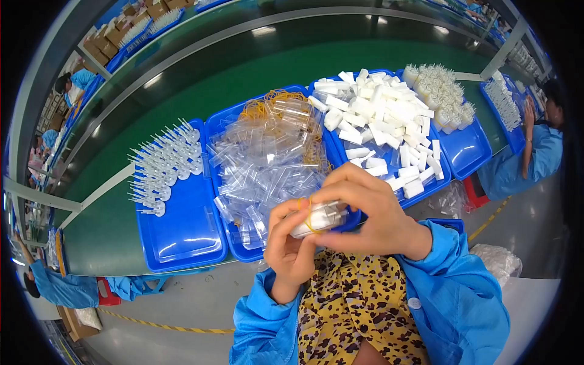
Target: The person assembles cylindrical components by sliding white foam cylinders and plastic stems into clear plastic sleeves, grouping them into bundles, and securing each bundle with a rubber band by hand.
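In front of my chest both hands hold a small white piece [304, 227] with clear plastic about it, and a yellow rubber band [309, 218] loops around it. My left hand [288, 243] is closed on its left end, thumb below and fingers above. From the right, my right hand [374, 210] pinches the other end, its fingertips close to the band. Just beyond the hands lies a blue tray [217, 196] heaped with clear plastic sleeves [267, 158]; yellow rubber bands [277, 104] are piled at its far end. My fingers hide part of the held piece.
A blue tray [182, 246] at the left holds white thin-stemmed pieces [167, 159]. Right of the sleeves, another tray carries white blocks [383, 112]; a further tray [468, 146] bears translucent white parts [438, 91]. The green conveyor [201, 85] runs behind. A co-worker [529, 149] sits at right.
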Demonstrator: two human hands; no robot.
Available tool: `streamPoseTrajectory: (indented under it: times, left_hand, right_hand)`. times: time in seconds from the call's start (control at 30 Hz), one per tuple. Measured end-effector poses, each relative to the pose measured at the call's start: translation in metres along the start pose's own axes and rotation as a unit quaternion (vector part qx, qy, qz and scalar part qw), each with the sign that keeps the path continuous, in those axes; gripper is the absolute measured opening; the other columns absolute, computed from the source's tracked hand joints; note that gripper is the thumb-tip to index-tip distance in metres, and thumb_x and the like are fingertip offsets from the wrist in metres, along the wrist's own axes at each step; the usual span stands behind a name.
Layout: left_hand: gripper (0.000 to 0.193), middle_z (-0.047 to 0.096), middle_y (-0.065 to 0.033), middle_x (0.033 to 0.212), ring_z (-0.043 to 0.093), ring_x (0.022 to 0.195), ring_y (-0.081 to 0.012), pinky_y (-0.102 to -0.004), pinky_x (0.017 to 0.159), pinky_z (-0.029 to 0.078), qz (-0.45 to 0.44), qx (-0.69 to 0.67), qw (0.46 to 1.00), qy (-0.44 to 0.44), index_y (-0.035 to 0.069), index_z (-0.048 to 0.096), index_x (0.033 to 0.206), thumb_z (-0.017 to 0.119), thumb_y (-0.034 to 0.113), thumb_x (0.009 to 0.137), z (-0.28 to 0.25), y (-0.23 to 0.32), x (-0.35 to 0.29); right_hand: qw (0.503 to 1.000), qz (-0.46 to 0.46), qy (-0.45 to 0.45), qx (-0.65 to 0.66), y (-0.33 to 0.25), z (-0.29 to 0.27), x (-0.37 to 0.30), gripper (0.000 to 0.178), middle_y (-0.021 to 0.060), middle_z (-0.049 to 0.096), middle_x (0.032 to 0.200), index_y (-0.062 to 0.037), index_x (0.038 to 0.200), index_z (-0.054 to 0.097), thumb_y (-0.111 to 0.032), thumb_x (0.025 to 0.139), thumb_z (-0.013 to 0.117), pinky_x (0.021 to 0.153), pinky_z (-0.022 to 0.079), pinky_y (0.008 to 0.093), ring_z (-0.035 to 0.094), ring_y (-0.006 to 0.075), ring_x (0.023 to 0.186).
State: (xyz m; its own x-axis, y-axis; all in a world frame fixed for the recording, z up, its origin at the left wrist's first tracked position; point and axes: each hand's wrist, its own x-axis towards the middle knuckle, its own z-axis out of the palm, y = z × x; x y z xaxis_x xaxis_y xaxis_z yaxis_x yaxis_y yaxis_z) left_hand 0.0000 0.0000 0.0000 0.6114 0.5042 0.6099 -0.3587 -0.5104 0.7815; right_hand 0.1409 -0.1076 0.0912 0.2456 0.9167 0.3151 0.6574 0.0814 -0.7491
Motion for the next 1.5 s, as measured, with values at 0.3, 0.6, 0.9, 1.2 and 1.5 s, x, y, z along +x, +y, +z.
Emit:
streamPoseTrajectory:
  times: [0.3, 0.6, 0.9, 1.2, 1.5]
  left_hand:
    - [0.048, 0.056, -0.0159, 0.111, 0.053, 0.075, -0.0185, -0.0273, 0.059, 0.044, -0.245, -0.417, 0.872, 0.081, 0.001, 0.040, 0.131, 0.043, 0.038, 0.100, 0.024, 0.027, 0.013]
    - [0.046, 0.054, -0.0127, 0.100, 0.058, 0.082, -0.0179, -0.0293, 0.073, 0.051, -0.286, -0.393, 0.868, 0.101, 0.001, 0.048, 0.108, 0.024, 0.039, 0.105, 0.058, 0.033, 0.022]
    - [0.054, 0.043, -0.0015, 0.078, 0.045, 0.068, -0.0099, -0.0231, 0.061, 0.041, -0.408, -0.401, 0.815, 0.089, 0.006, 0.051, 0.079, 0.023, 0.044, 0.105, 0.067, 0.022, 0.029]
    - [0.034, 0.049, -0.0075, 0.117, 0.052, 0.109, -0.0181, -0.0309, 0.090, 0.043, -0.184, -0.258, 0.948, -0.004, 0.006, 0.046, 0.121, 0.048, 0.025, 0.094, 0.084, 0.003, 0.002]
    - [0.053, 0.050, -0.0172, 0.126, 0.055, 0.108, -0.0268, -0.0370, 0.079, 0.049, -0.296, -0.290, 0.910, -0.005, -0.003, 0.041, 0.134, 0.043, 0.038, 0.101, 0.076, 0.031, 0.030]
  right_hand:
    - [0.971, 0.032, 0.053, 0.229, 0.004, 0.008, -0.011, 0.071, 0.0040, 0.052, 0.105, -0.0043, 0.128, 0.054, -0.016, 0.065, 0.087, 0.062, 0.037, 0.0192, 0.049, 0.0078, 0.081]
    - [0.973, -0.048, 0.212, 0.078, 0.016, 0.016, -0.025, 0.049, 0.0047, 0.052, 0.094, -0.0077, 0.108, 0.070, -0.020, 0.063, 0.085, 0.065, 0.044, 0.0222, 0.054, 0.0133, 0.081]
    - [0.956, -0.041, 0.288, 0.039, 0.018, 0.018, -0.035, 0.044, 0.0075, 0.056, 0.090, -0.0069, 0.100, 0.068, -0.019, 0.061, 0.082, 0.061, 0.048, 0.0284, 0.059, 0.0194, 0.076]
    - [0.966, -0.089, 0.205, 0.128, 0.042, 0.024, -0.024, 0.041, 0.0092, 0.055, 0.126, -0.0114, 0.102, 0.065, -0.028, 0.068, 0.082, 0.092, 0.039, 0.0425, 0.053, 0.0290, 0.112]
    - [0.916, 0.008, 0.397, -0.049, 0.070, -0.080, -0.059, 0.031, 0.0076, 0.052, 0.092, -0.0060, 0.092, 0.065, -0.018, 0.066, 0.076, 0.081, 0.040, 0.0291, 0.050, 0.0190, 0.091]
